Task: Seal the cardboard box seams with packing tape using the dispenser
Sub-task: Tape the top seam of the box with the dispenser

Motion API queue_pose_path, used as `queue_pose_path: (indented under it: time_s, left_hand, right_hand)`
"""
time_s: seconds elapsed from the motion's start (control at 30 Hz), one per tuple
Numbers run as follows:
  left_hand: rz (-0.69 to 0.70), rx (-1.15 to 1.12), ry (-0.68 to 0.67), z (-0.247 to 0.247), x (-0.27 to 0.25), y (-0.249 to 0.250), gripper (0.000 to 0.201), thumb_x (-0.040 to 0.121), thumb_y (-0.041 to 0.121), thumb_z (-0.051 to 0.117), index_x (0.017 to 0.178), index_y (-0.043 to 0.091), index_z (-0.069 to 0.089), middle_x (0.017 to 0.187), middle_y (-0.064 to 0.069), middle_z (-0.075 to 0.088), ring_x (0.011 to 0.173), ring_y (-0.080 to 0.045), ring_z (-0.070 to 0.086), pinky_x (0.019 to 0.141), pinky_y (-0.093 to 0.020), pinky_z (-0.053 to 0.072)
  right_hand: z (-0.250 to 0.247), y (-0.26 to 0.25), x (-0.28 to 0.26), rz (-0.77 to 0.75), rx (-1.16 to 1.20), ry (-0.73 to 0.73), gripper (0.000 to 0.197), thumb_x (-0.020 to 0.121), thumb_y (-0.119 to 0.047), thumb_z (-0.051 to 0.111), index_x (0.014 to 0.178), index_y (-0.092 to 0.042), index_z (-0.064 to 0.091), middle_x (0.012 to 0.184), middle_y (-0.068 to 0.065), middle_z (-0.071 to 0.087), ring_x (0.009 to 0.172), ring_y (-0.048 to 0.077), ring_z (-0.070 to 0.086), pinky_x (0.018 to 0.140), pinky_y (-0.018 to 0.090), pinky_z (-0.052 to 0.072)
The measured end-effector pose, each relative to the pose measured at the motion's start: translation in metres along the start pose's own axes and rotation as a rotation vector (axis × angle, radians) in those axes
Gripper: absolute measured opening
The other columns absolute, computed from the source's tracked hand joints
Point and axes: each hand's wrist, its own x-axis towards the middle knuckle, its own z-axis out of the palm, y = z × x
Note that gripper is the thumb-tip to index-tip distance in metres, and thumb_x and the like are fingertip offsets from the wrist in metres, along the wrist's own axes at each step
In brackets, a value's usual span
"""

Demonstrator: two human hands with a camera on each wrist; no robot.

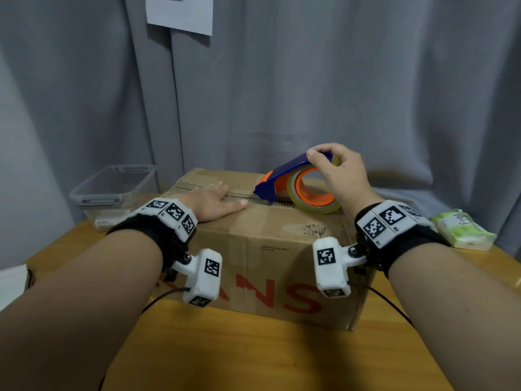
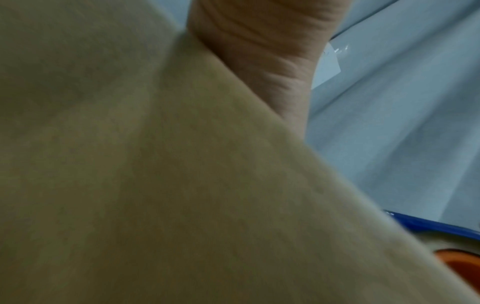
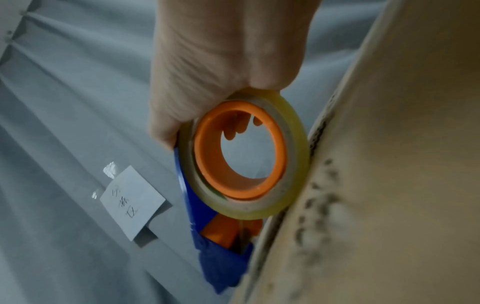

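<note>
A brown cardboard box (image 1: 270,249) with red letters stands on the wooden table (image 1: 253,354). Its top seam (image 1: 242,196) runs left to right. My left hand (image 1: 214,203) lies flat on the box top, fingers straight, pressing beside the seam. My right hand (image 1: 338,176) grips a blue and orange tape dispenser (image 1: 293,184) from above. The dispenser's blue nose touches the seam, right of my left fingertips. The right wrist view shows the clear tape roll (image 3: 244,156) against the box (image 3: 389,164). Cardboard (image 2: 155,185) fills the left wrist view, with a blue dispenser edge (image 2: 441,225).
A clear plastic bin (image 1: 112,190) stands at the table's back left. A green and white packet (image 1: 462,228) lies at the right. A grey curtain (image 1: 282,80) hangs behind, with a paper sheet (image 1: 180,12) pinned on it.
</note>
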Motion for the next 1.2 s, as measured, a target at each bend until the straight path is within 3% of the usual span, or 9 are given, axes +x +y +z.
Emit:
queue_pose_path:
  time_s: [0.17, 0.27, 0.37, 0.5, 0.67, 0.77, 0.93, 1.07, 1.2]
  left_hand:
    - [-0.082, 0.052, -0.018, 0.0, 0.002, 0.01, 0.094, 0.083, 0.076, 0.02, 0.151, 0.014, 0.001, 0.159, -0.006, -0.005, 0.146, -0.024, -0.002, 0.118, -0.042, 0.003]
    - [0.068, 0.038, -0.039, 0.003, -0.002, 0.03, 0.084, 0.089, 0.069, 0.021, 0.152, 0.018, 0.001, 0.159, -0.003, -0.004, 0.146, -0.021, -0.004, 0.117, -0.041, 0.001]
    - [0.188, 0.003, -0.028, 0.008, 0.002, 0.034, 0.077, 0.09, 0.066, 0.022, 0.152, 0.024, 0.004, 0.16, 0.0, 0.002, 0.146, -0.018, 0.0, 0.119, -0.041, 0.001]
    - [0.2, -0.018, -0.028, 0.011, 0.009, 0.027, 0.082, 0.085, 0.073, 0.024, 0.151, 0.028, 0.004, 0.16, 0.001, 0.006, 0.147, -0.018, 0.002, 0.119, -0.044, 0.004]
    - [0.193, -0.088, -0.005, 0.007, 0.006, 0.029, 0.076, 0.088, 0.067, 0.034, 0.149, 0.026, 0.018, 0.156, 0.0, 0.022, 0.143, -0.019, 0.02, 0.116, -0.039, 0.017]
    - [0.202, -0.062, -0.004, 0.005, 0.003, 0.033, 0.077, 0.089, 0.066, 0.032, 0.151, 0.024, 0.015, 0.157, 0.001, 0.017, 0.144, -0.019, 0.015, 0.117, -0.037, 0.014]
    - [0.187, -0.021, -0.015, 0.004, 0.0, 0.036, 0.077, 0.09, 0.066, 0.027, 0.151, 0.023, 0.01, 0.159, 0.001, 0.01, 0.146, -0.019, 0.007, 0.117, -0.038, 0.007]
    - [0.163, -0.035, -0.041, 0.005, 0.0, 0.034, 0.08, 0.09, 0.066, 0.027, 0.152, 0.022, 0.003, 0.16, 0.0, 0.002, 0.147, -0.017, 0.001, 0.118, -0.037, 0.003]
    - [0.15, -0.032, -0.047, 0.005, -0.001, 0.032, 0.08, 0.09, 0.067, 0.026, 0.151, 0.021, 0.001, 0.16, 0.002, -0.001, 0.146, -0.014, -0.001, 0.117, -0.036, 0.001]
  right_hand:
    - [0.0, -0.005, 0.015, 0.027, -0.176, -0.115, 0.017, 0.086, -0.028, 0.057, 0.088, -0.013, 0.063, 0.084, -0.001, 0.062, 0.083, 0.018, 0.058, 0.078, 0.033, 0.046]
    - [-0.004, -0.008, 0.022, 0.019, -0.3, -0.152, 0.016, 0.087, -0.026, 0.051, 0.089, -0.012, 0.058, 0.103, 0.006, 0.052, 0.08, 0.019, 0.054, 0.077, 0.032, 0.041]
    - [-0.011, -0.014, 0.027, -0.019, -0.412, -0.21, 0.016, 0.086, -0.025, 0.045, 0.085, -0.011, 0.054, 0.089, 0.004, 0.053, 0.077, 0.022, 0.051, 0.072, 0.035, 0.041]
    - [-0.02, -0.044, 0.038, -0.058, -0.743, -0.45, 0.032, 0.084, -0.028, 0.04, 0.095, -0.029, 0.069, 0.108, -0.006, 0.068, 0.106, 0.023, 0.057, 0.094, 0.044, 0.045]
    - [-0.002, -0.058, 0.037, -0.137, -1.083, -0.495, 0.037, 0.089, -0.048, 0.042, 0.072, -0.015, 0.048, 0.07, 0.001, 0.052, 0.075, 0.027, 0.05, 0.056, 0.031, 0.036]
    - [0.009, -0.049, 0.027, -0.216, -1.22, -0.53, 0.061, 0.077, -0.077, 0.044, 0.092, -0.018, 0.041, 0.076, -0.002, 0.05, 0.069, 0.021, 0.049, 0.059, 0.033, 0.041]
    - [-0.007, -0.052, 0.043, -0.2, -1.127, -0.798, 0.054, 0.087, -0.067, 0.037, 0.132, -0.039, 0.05, 0.078, -0.019, 0.042, 0.076, 0.009, 0.048, 0.073, 0.029, 0.041]
    - [-0.009, -0.049, 0.048, -0.239, -0.998, -0.774, 0.045, 0.087, -0.061, 0.049, 0.124, -0.038, 0.061, 0.084, -0.019, 0.058, 0.074, 0.005, 0.049, 0.066, 0.022, 0.035]
    - [-0.022, -0.057, 0.058, -0.254, -0.962, -0.746, 0.04, 0.084, -0.055, 0.058, 0.119, -0.036, 0.065, 0.071, -0.021, 0.048, 0.066, 0.002, 0.048, 0.058, 0.015, 0.033]
